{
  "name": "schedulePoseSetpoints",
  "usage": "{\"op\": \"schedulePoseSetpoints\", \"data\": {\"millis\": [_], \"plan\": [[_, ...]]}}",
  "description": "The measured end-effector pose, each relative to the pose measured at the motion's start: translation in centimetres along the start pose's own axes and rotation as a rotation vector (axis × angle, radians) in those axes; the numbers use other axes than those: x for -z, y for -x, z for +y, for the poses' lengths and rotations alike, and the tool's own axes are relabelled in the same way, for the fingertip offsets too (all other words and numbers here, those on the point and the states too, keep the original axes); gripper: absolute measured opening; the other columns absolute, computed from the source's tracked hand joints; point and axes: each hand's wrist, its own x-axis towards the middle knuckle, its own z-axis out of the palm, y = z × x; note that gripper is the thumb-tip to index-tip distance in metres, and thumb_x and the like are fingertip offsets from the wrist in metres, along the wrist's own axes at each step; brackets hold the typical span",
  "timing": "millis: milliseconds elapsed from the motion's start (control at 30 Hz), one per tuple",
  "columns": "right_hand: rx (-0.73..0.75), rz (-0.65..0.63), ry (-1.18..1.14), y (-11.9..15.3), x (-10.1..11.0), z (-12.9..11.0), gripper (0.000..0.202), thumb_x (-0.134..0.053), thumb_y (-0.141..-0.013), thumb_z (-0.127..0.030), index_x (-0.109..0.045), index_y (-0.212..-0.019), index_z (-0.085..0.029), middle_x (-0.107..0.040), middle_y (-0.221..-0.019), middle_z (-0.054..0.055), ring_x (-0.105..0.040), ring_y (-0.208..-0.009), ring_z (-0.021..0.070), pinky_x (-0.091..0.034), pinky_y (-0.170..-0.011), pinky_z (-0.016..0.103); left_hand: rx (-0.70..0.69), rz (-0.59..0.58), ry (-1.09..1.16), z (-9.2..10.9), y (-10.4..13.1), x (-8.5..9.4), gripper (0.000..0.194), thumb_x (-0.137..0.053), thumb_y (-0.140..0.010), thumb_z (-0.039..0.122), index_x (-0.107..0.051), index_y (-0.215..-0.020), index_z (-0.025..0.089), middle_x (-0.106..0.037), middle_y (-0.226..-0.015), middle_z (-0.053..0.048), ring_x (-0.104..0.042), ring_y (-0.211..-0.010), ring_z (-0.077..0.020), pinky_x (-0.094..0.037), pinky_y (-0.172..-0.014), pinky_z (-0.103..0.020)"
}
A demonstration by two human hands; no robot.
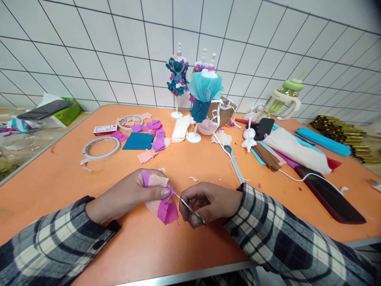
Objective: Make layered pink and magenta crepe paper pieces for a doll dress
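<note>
My left hand (131,190) pinches a small bundle of crepe paper (167,210), magenta and pale peach, between thumb and fingers. Slim metal tweezers (186,203) are held in my right hand (205,202), its fingers curled around them. Their far tip reaches the paper beside my left thumb; whether the tip grips the paper I cannot tell. Beyond my hands lie cut pieces of purple paper (159,139), peach paper (146,156) and a teal paper square (138,141). Small paper scraps (194,179) are scattered on the orange table (119,246).
Miniature dress stands, one in light blue (206,85) and one in teal with flowers (177,77), stand at the back. Tape rolls (101,148) lie left. To the right are a phone (330,194), crepe rolls (297,149), a white figurine (249,137) and a bottle (282,99).
</note>
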Motion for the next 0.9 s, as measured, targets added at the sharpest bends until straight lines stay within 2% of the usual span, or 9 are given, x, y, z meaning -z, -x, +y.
{"op": "schedulePoseSetpoints", "data": {"millis": [200, 467, 600, 700, 900], "plan": [[0.004, -0.018, -0.026, -0.02, 0.03, 0.21, 0.044, -0.086, -0.072, -0.046, -0.066, -0.090, -0.012, -0.064, -0.073, -0.001, -0.059, -0.065, 0.0095, -0.044, -0.063, 0.021, 0.032, 0.027, -0.003, 0.45, 0.11, -0.47, 0.040, -0.079, -0.076, 0.050, -0.059, -0.065, 0.017, -0.048, -0.060, 0.005, -0.039, -0.055, -0.0100, -0.032, -0.049, -0.021], [-0.049, 0.073, -0.014, -0.23, -0.44, 0.21, 0.051, -0.085, -0.069, -0.057, -0.066, -0.086, -0.012, -0.066, -0.067, -0.001, -0.057, -0.054, 0.0079, -0.045, -0.056, 0.019, 0.058, 0.044, 0.025, 0.40, 0.29, 0.23, 0.044, -0.079, -0.077, 0.056, -0.066, -0.071, 0.014, -0.056, -0.069, 0.001, -0.049, -0.063, -0.0125, -0.039, -0.060, -0.023], [-0.098, 0.015, 0.047, 0.35, 0.06, -0.01, 0.050, -0.081, -0.075, -0.054, -0.066, -0.097, -0.013, -0.067, -0.075, 0.000, -0.055, -0.056, 0.0073, -0.042, -0.047, 0.015, 0.085, 0.016, 0.053, 0.53, 0.19, 0.10, 0.043, -0.080, -0.076, 0.054, -0.067, -0.071, 0.013, -0.055, -0.067, 0.002, -0.047, -0.063, -0.0118, -0.039, -0.060, -0.022], [-0.084, -0.037, 0.030, 0.58, 0.27, -0.10, 0.048, -0.079, -0.077, -0.054, -0.065, -0.098, -0.013, -0.066, -0.079, 0.001, -0.055, -0.057, 0.0077, -0.043, -0.041, 0.013, 0.086, -0.025, 0.039, 0.62, 0.16, -0.07, 0.041, -0.078, -0.078, 0.051, -0.065, -0.070, 0.013, -0.053, -0.067, 0.003, -0.044, -0.062, -0.0113, -0.037, -0.059, -0.021], [-0.044, -0.080, 0.011, 0.47, 0.20, -0.05, 0.047, -0.077, -0.081, -0.052, -0.062, -0.100, -0.013, -0.068, -0.090, 0.005, -0.058, -0.067, 0.0093, -0.045, -0.043, 0.012, 0.066, -0.006, 0.027, 0.54, 0.22, -0.23, 0.039, -0.080, -0.077, 0.049, -0.064, -0.070, 0.014, -0.054, -0.067, 0.003, -0.045, -0.061, -0.0112, -0.036, -0.056, -0.021]]}}
